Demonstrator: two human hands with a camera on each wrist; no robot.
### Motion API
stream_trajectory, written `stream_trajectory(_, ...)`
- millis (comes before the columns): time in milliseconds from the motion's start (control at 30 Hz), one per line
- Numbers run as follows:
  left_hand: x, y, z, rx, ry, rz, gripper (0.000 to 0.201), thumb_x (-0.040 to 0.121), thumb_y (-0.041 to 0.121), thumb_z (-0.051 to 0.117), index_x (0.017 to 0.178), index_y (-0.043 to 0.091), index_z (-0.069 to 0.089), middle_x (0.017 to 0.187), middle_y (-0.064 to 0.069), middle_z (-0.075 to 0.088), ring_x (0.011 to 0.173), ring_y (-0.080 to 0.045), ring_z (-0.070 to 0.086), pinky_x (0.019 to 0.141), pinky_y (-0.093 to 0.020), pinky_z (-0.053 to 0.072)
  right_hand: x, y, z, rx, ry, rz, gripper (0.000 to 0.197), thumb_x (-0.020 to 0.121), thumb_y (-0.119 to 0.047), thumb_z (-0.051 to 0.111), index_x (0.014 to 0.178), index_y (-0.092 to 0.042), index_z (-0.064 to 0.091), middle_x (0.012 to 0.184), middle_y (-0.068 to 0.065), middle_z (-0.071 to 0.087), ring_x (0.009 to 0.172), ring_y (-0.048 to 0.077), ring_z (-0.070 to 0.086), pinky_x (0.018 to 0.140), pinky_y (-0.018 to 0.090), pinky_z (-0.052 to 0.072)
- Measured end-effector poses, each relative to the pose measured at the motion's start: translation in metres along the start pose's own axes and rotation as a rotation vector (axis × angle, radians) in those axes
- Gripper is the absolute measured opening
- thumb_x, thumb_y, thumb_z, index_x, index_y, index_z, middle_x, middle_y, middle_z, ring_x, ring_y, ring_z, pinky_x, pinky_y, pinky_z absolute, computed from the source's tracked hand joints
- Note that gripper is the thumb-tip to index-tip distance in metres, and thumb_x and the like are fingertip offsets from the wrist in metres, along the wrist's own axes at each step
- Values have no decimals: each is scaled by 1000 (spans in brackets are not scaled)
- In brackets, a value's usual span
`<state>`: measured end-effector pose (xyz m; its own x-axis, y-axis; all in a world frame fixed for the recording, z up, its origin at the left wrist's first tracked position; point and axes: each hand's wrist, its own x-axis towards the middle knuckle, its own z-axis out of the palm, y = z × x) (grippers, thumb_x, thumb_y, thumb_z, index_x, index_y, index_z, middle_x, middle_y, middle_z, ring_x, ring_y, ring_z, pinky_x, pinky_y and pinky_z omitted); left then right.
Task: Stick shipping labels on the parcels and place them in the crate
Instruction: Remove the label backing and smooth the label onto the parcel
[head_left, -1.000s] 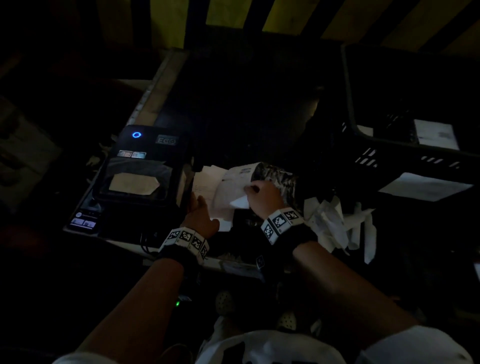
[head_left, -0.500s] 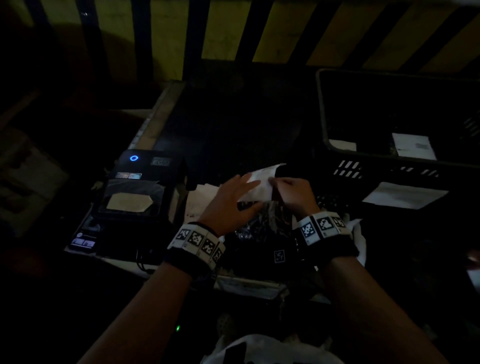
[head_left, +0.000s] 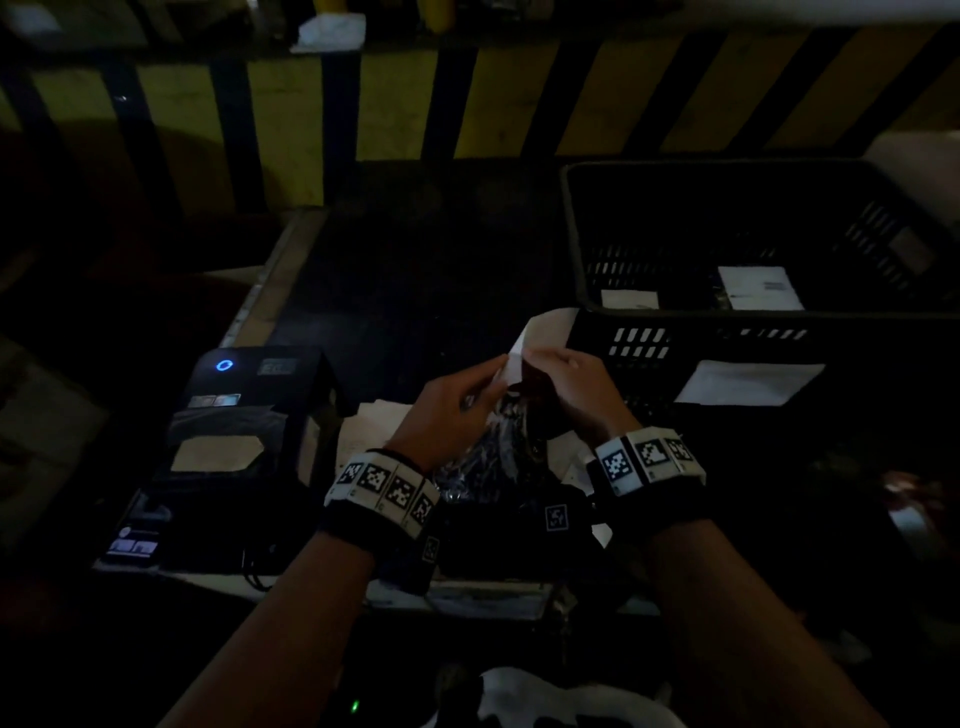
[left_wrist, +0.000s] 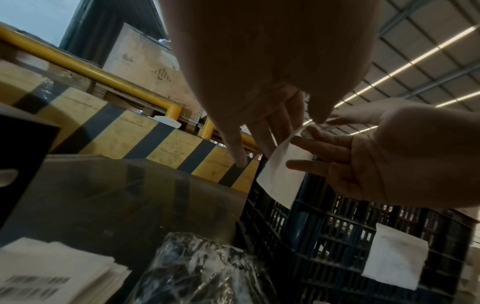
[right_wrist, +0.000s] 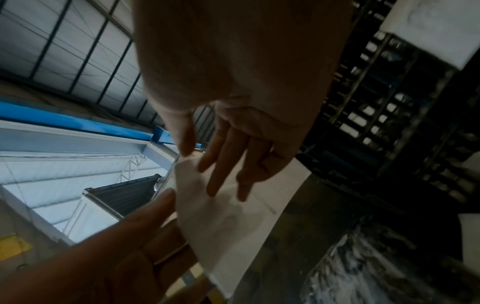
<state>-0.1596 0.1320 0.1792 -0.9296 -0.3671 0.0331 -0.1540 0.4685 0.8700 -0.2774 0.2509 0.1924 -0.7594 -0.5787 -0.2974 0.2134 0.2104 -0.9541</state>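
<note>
Head view: dim overall; both hands raised above the desk (head_left: 415, 270), meeting at one white shipping label (head_left: 519, 358).
Left hand (head_left: 457, 410): grip narrow, thumb and fingertips pinching the label's left edge.
Right hand (head_left: 576, 384): grip narrow, pinching the same label from the right side.
Parcel (head_left: 488, 457): dark item in crinkled clear wrap, lying on the desk directly under the hands, apart from the label.
Crate (head_left: 727, 332): black slotted plastic, to the right of the hands; two white-labelled parcels visible inside; a white sheet (head_left: 748, 382) on its near outer wall.
Label printer (head_left: 228, 431): left of the hands, blue ring light lit.

Left wrist view: left hand (left_wrist: 259, 92) with thumb tip on the label (left_wrist: 283, 170) corner, other fingers extended downward.
Right hand (left_wrist: 376, 156): fingers spread against the label's far face.
Parcel (left_wrist: 202, 267): wrapped, below the hands, near the crate (left_wrist: 324, 236) wall.
Printed sheets (left_wrist: 52, 273): stack with barcodes, left of the parcel.

Right wrist view: right hand (right_wrist: 241, 123) with thumb and forefinger at the label (right_wrist: 226, 216) top corner; remaining fingers lie on its face.
Left hand (right_wrist: 116, 246): one finger runs along the label's left edge; the grip itself is partly hidden.
Crate (right_wrist: 389, 123): at right, close beside the label.
</note>
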Motion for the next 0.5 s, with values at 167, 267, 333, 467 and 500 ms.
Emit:
stream_trajectory(167,5,4,1,0,20,-3,40,96,29,47,136,22,48,133,7,57,120,-3,52,101,-21,44,-2,1,-6,29,-83,-39,16,88,-19,63,79,-16,75,90,13,73,96,32,68,90,42,52)
stream_trajectory(267,6,4,3,-14,25,7,38,97,28,47,134,24,49,127,12,57,115,3,53,95,-10,44,-1,4,-8,-31,-116,-73,13,87,-22,65,87,-14,76,96,14,74,96,29,69,92,43,53)
stream_trajectory(333,7,4,4,-27,32,12,38,96,28,47,134,24,50,125,14,57,116,3,52,95,-11,44,0,5,-9,-51,-114,-96,12,87,-21,66,86,-16,76,94,11,75,95,26,70,92,41,55)
stream_trajectory(467,9,4,6,-38,43,25,37,96,28,48,133,24,51,124,13,58,113,5,53,95,-11,45,2,8,-8,-61,-96,-120,11,87,-18,67,89,-13,77,93,10,75,92,24,71,89,41,56)
stream_trajectory(500,10,4,6,-42,44,26,37,96,28,48,132,23,51,123,13,59,113,5,53,93,-9,45,3,8,-8,-59,-92,-122,12,87,-17,67,91,-10,76,93,13,75,92,26,71,89,41,57)
